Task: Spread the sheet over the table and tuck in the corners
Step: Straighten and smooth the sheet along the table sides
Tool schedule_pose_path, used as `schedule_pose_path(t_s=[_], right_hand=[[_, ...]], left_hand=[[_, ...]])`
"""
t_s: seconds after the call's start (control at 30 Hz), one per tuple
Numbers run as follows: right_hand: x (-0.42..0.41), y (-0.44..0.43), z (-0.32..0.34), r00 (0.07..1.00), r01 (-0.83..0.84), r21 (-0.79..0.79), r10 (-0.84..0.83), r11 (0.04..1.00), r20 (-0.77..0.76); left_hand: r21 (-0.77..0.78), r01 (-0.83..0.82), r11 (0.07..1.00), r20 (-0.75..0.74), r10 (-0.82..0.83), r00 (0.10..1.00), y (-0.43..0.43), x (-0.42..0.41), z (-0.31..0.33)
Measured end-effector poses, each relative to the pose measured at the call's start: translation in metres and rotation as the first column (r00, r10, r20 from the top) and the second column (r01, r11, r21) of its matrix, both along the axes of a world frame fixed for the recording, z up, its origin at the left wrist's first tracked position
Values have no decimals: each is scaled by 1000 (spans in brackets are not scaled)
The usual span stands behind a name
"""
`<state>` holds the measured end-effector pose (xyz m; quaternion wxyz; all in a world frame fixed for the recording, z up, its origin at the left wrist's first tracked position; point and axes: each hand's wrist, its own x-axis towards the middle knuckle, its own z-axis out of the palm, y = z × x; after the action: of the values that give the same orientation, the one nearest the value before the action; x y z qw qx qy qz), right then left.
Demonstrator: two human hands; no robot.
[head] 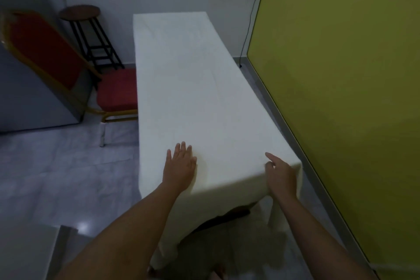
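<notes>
A white sheet (pixel 195 88) covers the whole long table and hangs down its left side and near end. My left hand (pixel 180 166) lies flat on the sheet near the table's near edge, fingers straight and spread. My right hand (pixel 280 174) rests on the sheet at the near right corner, index finger stretched forward and the other fingers loosely bent over the edge. Below the near edge the sheet is lifted a little, and a dark part of the table (pixel 227 216) shows under it.
A red chair (pixel 113 91) with a gold frame stands against the table's left side. A dark round stool (pixel 79 12) is behind it by the white wall. A yellow-green wall (pixel 341 75) runs close along the table's right side. Pale tiled floor (pixel 56 166) lies to the left.
</notes>
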<state>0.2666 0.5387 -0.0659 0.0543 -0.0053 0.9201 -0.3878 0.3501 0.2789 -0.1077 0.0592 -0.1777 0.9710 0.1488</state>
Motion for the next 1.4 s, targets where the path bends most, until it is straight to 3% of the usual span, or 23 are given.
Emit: schedule_pose_path(t_s=[0.17,0.47,0.67,1.0,1.3,1.4], right_hand=[[32,-77,-7,979,-188,170,199,967,-51],[103,-247,-38,929,-323,405,368,855,-34],[117,-330,-43,936,-322,428,353,844,9],[95,-381,-54,961,-262,519,269,814,62],[19,-427,-59,986,-141,495,165,857,-4],[-5,-428,-58,998,-56,475,60,878,7]], left_hand=[[14,5,1000,18,-5,1000,-50,21,3],[-46,35,998,58,-32,998,-183,61,-7],[-54,62,997,86,-57,995,-262,76,-14],[27,-9,1000,150,5,989,-354,74,-13],[26,173,985,88,-174,981,-381,-39,-8],[39,276,960,93,-279,956,-372,-81,-5]])
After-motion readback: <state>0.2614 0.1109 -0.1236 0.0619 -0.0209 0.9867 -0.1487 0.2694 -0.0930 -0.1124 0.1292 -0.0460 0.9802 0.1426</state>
